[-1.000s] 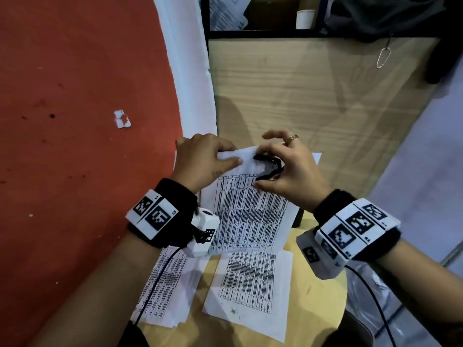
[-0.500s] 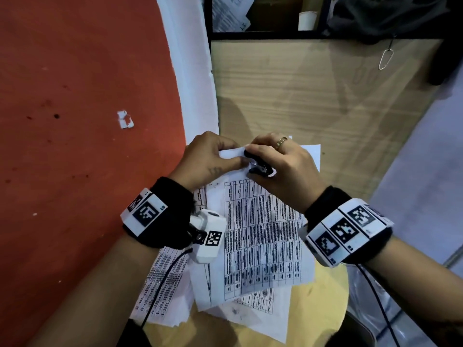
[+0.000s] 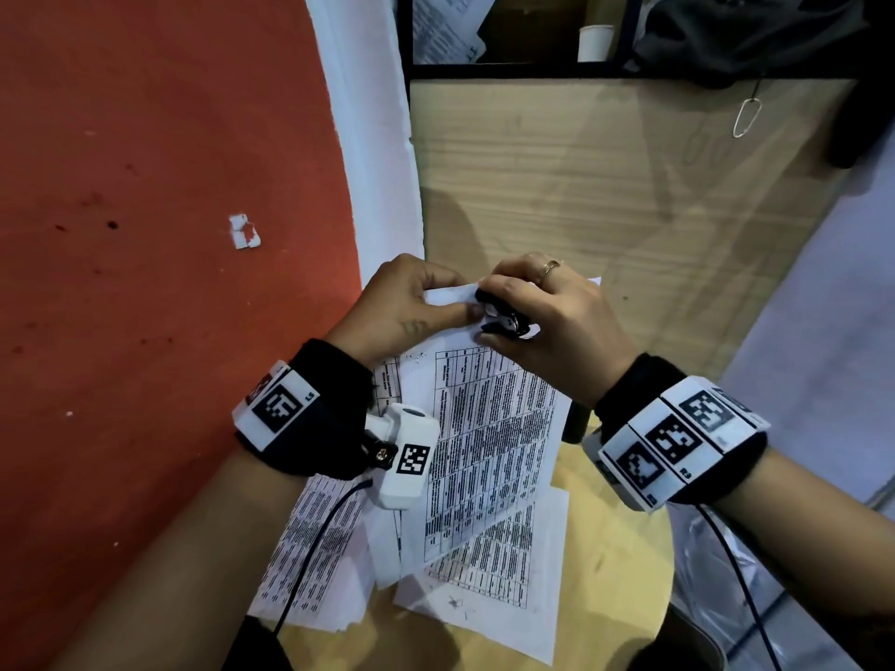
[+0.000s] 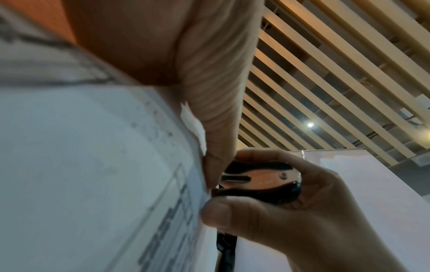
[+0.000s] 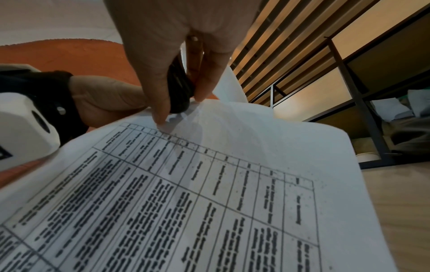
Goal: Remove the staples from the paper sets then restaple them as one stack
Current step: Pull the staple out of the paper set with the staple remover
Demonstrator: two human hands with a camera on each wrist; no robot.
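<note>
A printed paper set [image 3: 489, 443] is held up above the round table, tilted. My left hand [image 3: 411, 307] pinches its top corner between thumb and fingers. My right hand [image 3: 547, 312] grips a black and metal staple remover [image 3: 503, 322], its claws pressed against that same corner. In the left wrist view the staple remover [image 4: 260, 182] sits squeezed between the right thumb and fingers, right at the paper's edge [image 4: 195, 165]. The right wrist view shows the remover [image 5: 179, 90] touching the top of the sheet [image 5: 209, 184]. Other paper sets [image 3: 315, 549] lie flat on the table below.
The small round yellow table [image 3: 615, 564] stands by an orange wall [image 3: 145, 234] on the left. A wooden panel [image 3: 605, 196] rises behind it, with a shelf above holding papers, a white cup [image 3: 594, 42] and dark cloth. A clear bag [image 3: 717, 573] is at the right.
The held paper set has swung and tilted clockwise, its lower edge lifting over the sheets on the table. Both hands moved closer together at the top corner, with the remover pushed onto it.
</note>
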